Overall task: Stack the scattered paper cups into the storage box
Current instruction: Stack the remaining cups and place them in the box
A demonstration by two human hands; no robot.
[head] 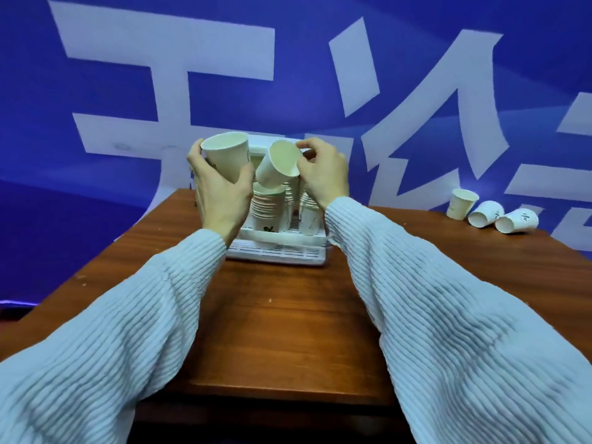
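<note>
2 held cups (228,155), 3 loose cups (462,204), 3 stacks (267,205), 1 box (278,249).

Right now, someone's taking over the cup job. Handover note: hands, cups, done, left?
Left hand grips an upright cup above the storage box.
Right hand pinches the rim of a tilted cup, its base over the left stack.
Done: several stacks stand in the box.
Left: seat both held cups, then fetch three loose cups at the table's far right: one upright, two on their sides.
</note>
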